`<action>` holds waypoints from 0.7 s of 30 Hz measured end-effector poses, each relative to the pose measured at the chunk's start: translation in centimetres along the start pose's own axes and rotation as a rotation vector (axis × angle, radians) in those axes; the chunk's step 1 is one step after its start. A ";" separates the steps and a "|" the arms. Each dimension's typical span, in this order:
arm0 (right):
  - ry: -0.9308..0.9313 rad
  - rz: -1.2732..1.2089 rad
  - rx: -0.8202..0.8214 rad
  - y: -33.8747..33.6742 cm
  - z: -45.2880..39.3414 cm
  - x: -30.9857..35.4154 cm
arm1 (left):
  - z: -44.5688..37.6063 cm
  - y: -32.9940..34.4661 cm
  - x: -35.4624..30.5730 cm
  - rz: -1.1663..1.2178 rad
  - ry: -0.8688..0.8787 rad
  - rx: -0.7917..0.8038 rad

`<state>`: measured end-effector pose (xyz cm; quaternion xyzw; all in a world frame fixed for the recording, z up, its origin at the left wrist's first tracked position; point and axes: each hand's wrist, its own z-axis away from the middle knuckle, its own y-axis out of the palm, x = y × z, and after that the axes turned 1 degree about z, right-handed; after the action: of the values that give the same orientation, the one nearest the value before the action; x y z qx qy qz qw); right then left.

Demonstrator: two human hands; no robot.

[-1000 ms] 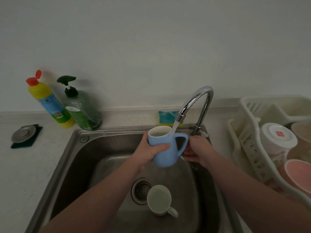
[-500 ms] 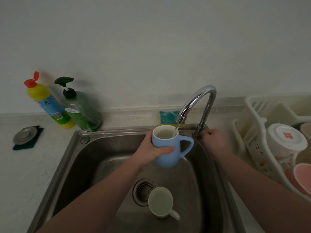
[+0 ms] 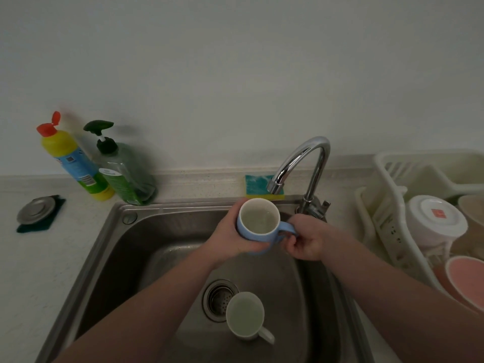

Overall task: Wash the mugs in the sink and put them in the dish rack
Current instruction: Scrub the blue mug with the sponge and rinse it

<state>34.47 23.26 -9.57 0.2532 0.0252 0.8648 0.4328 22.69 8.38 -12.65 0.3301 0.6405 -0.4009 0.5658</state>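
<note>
Head view: blue mug [image 3: 258,226] held upright over the sink [image 3: 117,247], just below and in front of the faucet [image 3: 301,163] spout, some water inside. Left hand [image 3: 227,239] grip wraps the mug body from the left side, fingers curled under and around it. Right hand [image 3: 305,241] grip is curled around the mug handle, thumb and fingers closing on the loop. No water stream visible from the spout.

White mug [image 3: 245,317] stands upright on the sink floor, touching the right edge of the drain strainer [image 3: 218,299], handle pointing lower right, cloudy water inside.

Dish rack [image 3: 377,226] sits on the worktop [image 3: 31,271] right of the sink; it holds a white lidded container [image 3: 436,221] and a pink bowl [image 3: 465,281], other pale dishes partly cut off at the frame edge.

Sponge [image 3: 258,184], teal over yellow, lies behind the sink rim beside the faucet. Yellow bottle [image 3: 74,163] with red flip cap open and green pump bottle [image 3: 125,174] stand side by side at the back left against the wall. Metal sink plug [image 3: 35,210] rests on a dark green pad [image 3: 44,221] at far left
</note>
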 end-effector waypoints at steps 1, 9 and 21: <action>-0.017 -0.019 -0.022 0.1 -0.2 0.1 | 0.1 -0.1 0.2 -0.008 0.018 0.015; -0.356 0.236 -0.098 2.2 1.1 -0.8 | -0.2 0.4 -1.2 0.564 -0.594 -0.144; -0.530 0.517 0.103 3.2 0.7 -1.0 | -0.9 -2.8 -0.8 0.405 -0.627 -0.176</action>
<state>32.94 20.42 -8.57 0.4878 -0.1090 0.8475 0.1784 19.93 7.94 -11.39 0.2615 0.3900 -0.3062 0.8281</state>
